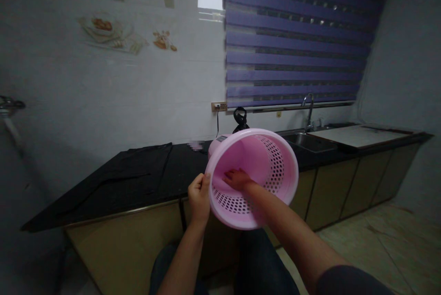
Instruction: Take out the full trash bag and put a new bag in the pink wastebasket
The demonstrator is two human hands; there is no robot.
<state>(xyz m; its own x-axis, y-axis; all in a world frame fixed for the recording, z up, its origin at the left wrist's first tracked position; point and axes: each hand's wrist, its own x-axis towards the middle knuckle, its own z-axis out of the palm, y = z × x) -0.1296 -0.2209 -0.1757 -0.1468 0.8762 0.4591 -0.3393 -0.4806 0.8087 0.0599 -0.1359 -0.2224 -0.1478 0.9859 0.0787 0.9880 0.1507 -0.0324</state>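
A pink plastic basket [292, 171] with rows of holes in its wall is tilted on its side, its mouth facing me, at the front edge of the counter. My left hand [200, 196] is closed on the basket's rim at the left. Inside the basket, my right hand [237, 179] reaches toward the inner wall and bottom with its fingers stretched out. No object shows in it. Whether its fingertips press on the plastic is hard to make out.
The black countertop [186, 175] runs along the tiled wall, with a dark flat cloth-like item [138, 166] at left. Behind the basket stands a black object [240, 118] near a plugged-in cord [217, 122]. To the right are a sink [308, 142], a faucet [310, 111] and a pale board [361, 134].
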